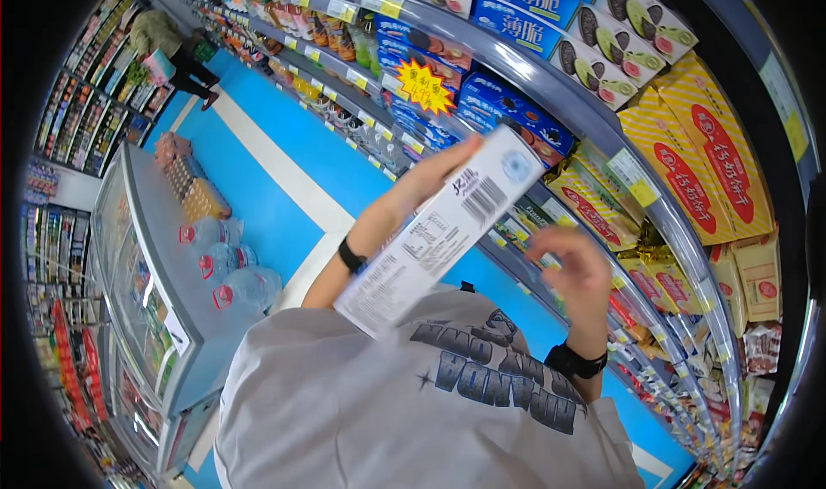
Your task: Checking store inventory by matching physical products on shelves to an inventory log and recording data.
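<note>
A long white carton (447,231) with a barcode and small print on its side is held up slantwise in front of my chest. My left hand (430,172) grips it from behind, with most of its fingers hidden by the carton. To the right of the carton, my right hand (575,264) is raised with bent fingers apart and nothing in them. That hand is near the shelf with yellow biscuit packs (594,203). Blue biscuit boxes (516,110) stand on the shelf just beyond the carton's upper end.
Shelves with a curved price rail (637,179) run along my right, holding large yellow striped packs (701,166). At left stands a glass-topped freezer (138,257), with large water bottles (245,287) and egg trays (194,179) beside it. A person (163,50) is far down the aisle.
</note>
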Demonstrator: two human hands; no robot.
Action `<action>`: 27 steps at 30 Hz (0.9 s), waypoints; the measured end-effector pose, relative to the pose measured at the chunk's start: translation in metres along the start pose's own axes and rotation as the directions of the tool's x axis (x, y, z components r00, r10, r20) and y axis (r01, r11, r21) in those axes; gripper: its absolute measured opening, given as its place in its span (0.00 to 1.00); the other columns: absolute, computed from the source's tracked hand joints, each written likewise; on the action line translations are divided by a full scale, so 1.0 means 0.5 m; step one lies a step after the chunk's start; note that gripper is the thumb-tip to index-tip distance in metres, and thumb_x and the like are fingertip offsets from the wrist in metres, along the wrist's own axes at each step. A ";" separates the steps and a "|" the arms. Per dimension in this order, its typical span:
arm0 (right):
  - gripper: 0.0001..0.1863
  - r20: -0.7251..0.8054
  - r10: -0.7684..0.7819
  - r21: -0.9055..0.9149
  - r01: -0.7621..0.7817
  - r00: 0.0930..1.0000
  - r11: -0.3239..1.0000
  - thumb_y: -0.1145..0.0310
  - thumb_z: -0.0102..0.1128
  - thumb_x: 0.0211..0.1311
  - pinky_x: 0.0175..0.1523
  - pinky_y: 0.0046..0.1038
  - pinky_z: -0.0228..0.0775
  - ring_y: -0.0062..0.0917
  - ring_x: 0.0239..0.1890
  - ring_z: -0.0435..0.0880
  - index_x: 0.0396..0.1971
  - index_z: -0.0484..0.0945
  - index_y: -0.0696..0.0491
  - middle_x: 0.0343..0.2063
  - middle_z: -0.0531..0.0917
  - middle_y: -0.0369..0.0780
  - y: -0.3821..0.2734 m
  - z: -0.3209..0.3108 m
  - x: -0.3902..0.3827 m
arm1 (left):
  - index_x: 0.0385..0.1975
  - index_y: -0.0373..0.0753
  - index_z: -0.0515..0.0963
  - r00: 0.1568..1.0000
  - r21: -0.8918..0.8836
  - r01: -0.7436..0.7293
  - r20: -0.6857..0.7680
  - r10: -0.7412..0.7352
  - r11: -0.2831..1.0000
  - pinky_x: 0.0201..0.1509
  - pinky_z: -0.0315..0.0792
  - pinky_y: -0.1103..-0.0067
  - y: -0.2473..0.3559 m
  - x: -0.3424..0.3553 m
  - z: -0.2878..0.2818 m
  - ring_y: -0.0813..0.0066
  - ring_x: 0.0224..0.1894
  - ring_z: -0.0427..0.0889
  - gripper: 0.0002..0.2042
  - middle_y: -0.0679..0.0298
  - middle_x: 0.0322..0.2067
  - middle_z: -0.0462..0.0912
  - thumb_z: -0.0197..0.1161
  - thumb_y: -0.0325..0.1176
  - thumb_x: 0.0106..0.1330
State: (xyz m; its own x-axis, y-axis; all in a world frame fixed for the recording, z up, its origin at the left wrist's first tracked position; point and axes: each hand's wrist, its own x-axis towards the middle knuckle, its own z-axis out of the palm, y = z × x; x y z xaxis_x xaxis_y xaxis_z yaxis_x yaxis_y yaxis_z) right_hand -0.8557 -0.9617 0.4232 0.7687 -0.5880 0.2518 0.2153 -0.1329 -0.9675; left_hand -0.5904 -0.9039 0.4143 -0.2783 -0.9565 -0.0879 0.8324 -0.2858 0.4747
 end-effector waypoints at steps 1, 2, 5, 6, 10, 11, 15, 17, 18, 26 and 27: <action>0.27 0.010 0.006 0.000 -0.006 1.000 1.000 0.67 0.74 0.51 0.56 0.32 0.70 0.32 0.53 0.80 0.52 0.77 0.58 0.54 0.79 0.46 0.004 0.002 0.004 | 0.50 0.37 0.78 0.993 0.064 0.114 -0.011 -0.114 0.991 0.35 0.80 0.80 -0.006 -0.008 0.012 0.78 0.35 0.86 0.24 0.60 0.39 0.86 0.53 0.54 0.72; 0.31 -0.162 -0.054 0.071 0.066 0.985 0.995 0.66 0.76 0.48 0.59 0.34 0.68 0.34 0.56 0.78 0.54 0.75 0.58 0.56 0.77 0.46 -0.010 0.021 0.029 | 0.49 0.37 0.78 0.972 0.216 0.214 -0.146 -0.186 0.953 0.35 0.80 0.81 -0.029 0.005 0.019 0.79 0.35 0.86 0.25 0.61 0.39 0.86 0.54 0.54 0.71; 0.39 -0.190 -0.046 0.173 0.080 0.981 0.982 0.66 0.79 0.42 0.62 0.36 0.66 0.36 0.60 0.76 0.57 0.73 0.58 0.59 0.76 0.47 -0.020 0.027 0.036 | 0.50 0.37 0.78 0.907 0.311 0.388 0.038 -0.419 0.868 0.37 0.78 0.83 -0.077 0.007 0.033 0.81 0.39 0.84 0.25 0.61 0.41 0.85 0.58 0.55 0.69; 0.42 -0.051 0.000 0.212 0.011 0.999 0.977 0.66 0.81 0.39 0.63 0.37 0.65 0.37 0.61 0.75 0.59 0.71 0.57 0.59 0.76 0.47 -0.018 0.024 0.031 | 0.51 0.37 0.79 0.846 0.260 0.528 -0.088 -0.525 0.808 0.35 0.76 0.88 -0.072 -0.006 0.060 0.88 0.38 0.83 0.23 0.66 0.42 0.85 0.58 0.52 0.71; 0.37 0.213 -0.059 -0.199 0.102 0.975 0.975 0.69 0.81 0.37 0.58 0.34 0.70 0.36 0.55 0.80 0.53 0.75 0.55 0.53 0.80 0.47 -0.014 0.024 0.037 | 0.49 0.39 0.80 0.886 0.259 0.464 -0.115 -0.450 0.847 0.34 0.75 0.89 -0.105 -0.006 0.038 0.88 0.36 0.83 0.21 0.67 0.41 0.85 0.59 0.51 0.70; 0.37 0.207 -0.057 -0.202 0.099 0.977 0.974 0.69 0.81 0.37 0.58 0.34 0.70 0.36 0.55 0.80 0.53 0.75 0.55 0.53 0.80 0.47 -0.013 0.020 0.039 | 0.49 0.39 0.80 0.884 0.259 0.468 -0.111 -0.455 0.845 0.34 0.75 0.89 -0.100 -0.003 0.041 0.88 0.36 0.83 0.21 0.67 0.41 0.85 0.59 0.51 0.70; 0.31 0.128 -0.198 -0.120 0.213 0.972 0.970 0.69 0.82 0.38 0.54 0.34 0.73 0.35 0.49 0.82 0.45 0.77 0.57 0.47 0.82 0.48 0.015 0.010 0.027 | 0.55 0.37 0.76 0.827 0.227 0.561 -0.098 -0.554 0.796 0.41 0.77 0.87 -0.087 -0.015 0.042 0.86 0.40 0.83 0.25 0.65 0.44 0.85 0.61 0.51 0.68; 0.29 0.035 -0.233 0.034 0.232 0.972 0.972 0.69 0.82 0.38 0.53 0.35 0.74 0.35 0.48 0.83 0.43 0.76 0.57 0.46 0.82 0.49 0.016 0.009 0.018 | 0.62 0.31 0.68 0.924 0.202 0.382 -0.085 -0.372 0.902 0.52 0.76 0.80 -0.068 -0.043 0.051 0.74 0.49 0.82 0.32 0.55 0.54 0.79 0.56 0.54 0.70; 0.29 -0.061 -0.216 0.019 0.217 0.975 0.976 0.68 0.82 0.39 0.53 0.35 0.74 0.35 0.47 0.83 0.42 0.76 0.57 0.46 0.82 0.50 0.006 0.010 0.017 | 0.65 0.28 0.62 0.952 0.196 0.270 0.090 -0.291 0.943 0.58 0.74 0.75 -0.065 -0.058 0.043 0.65 0.56 0.79 0.41 0.46 0.60 0.72 0.57 0.61 0.66; 0.32 -0.236 -0.260 -0.051 0.255 0.936 0.965 0.66 0.83 0.38 0.53 0.36 0.75 0.36 0.46 0.84 0.43 0.73 0.56 0.43 0.82 0.50 0.016 -0.017 0.012 | 0.62 0.25 0.58 0.987 -0.035 -0.146 0.066 0.148 0.989 0.38 0.83 0.72 -0.049 -0.142 0.043 0.53 0.44 0.85 0.54 0.39 0.51 0.76 0.56 0.75 0.53; 0.32 -0.241 -0.260 -0.048 0.256 0.935 0.966 0.66 0.83 0.38 0.53 0.36 0.75 0.36 0.46 0.84 0.43 0.73 0.56 0.43 0.82 0.50 0.014 -0.018 0.014 | 0.62 0.25 0.58 0.952 -0.126 -0.172 0.236 0.198 0.977 0.27 0.85 0.72 -0.044 -0.142 0.036 0.51 0.36 0.87 0.55 0.38 0.50 0.77 0.56 0.76 0.52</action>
State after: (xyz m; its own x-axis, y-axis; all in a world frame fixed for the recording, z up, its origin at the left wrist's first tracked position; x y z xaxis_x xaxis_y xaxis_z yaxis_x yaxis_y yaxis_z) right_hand -0.8545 -0.9739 0.4180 0.5175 -0.7077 0.4809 0.3759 -0.3169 -0.8708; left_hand -0.5976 -0.8284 0.4260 -0.2133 -0.9527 0.2165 0.9216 -0.1226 0.3683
